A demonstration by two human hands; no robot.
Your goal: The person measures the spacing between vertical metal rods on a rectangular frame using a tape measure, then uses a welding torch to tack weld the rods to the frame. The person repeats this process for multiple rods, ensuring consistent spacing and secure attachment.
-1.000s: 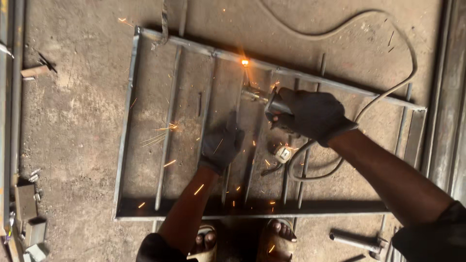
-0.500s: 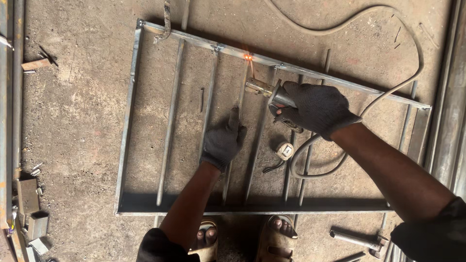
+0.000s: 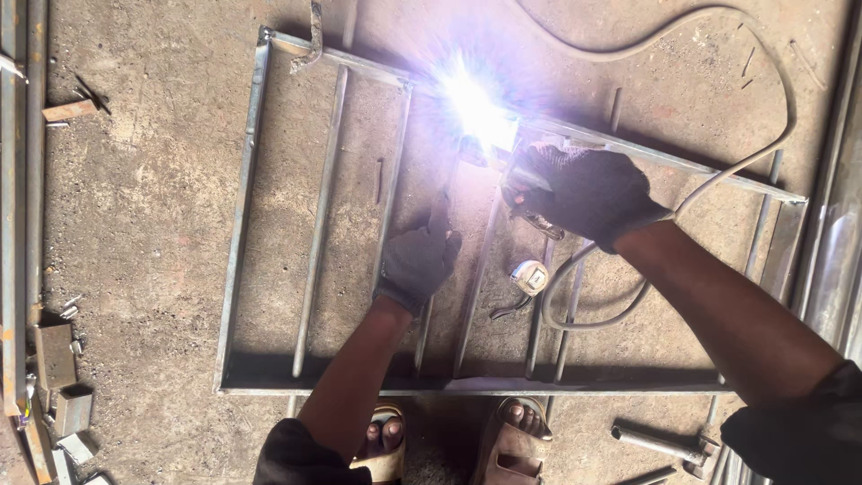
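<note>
- Where the welding arc (image 3: 476,112) flares at upper centre, marks the joint of an upright bar (image 3: 480,269) with the top rail of the metal grille frame (image 3: 238,233) lying flat on the concrete floor (image 3: 144,198).
- Sits just up and left of the right hand (image 3: 584,193), gloved, closed round the electrode holder (image 3: 530,184), tip angled toward the glare.
- Runs lengthwise from bottom centre up to the arc, that bar, so nearer the right hand than the left.
- Rests flat, the gloved left hand (image 3: 417,256), lower and left of the arc, fingers closed on nothing, pressing a neighbouring bar.
- Loops off to the upper right, a grey cable (image 3: 754,153).
- Lies between bars at centre, a small tape measure (image 3: 530,277).
- Shows at the bottom edge, sandalled feet (image 3: 449,440); at lower left, metal offcuts (image 3: 58,377).
</note>
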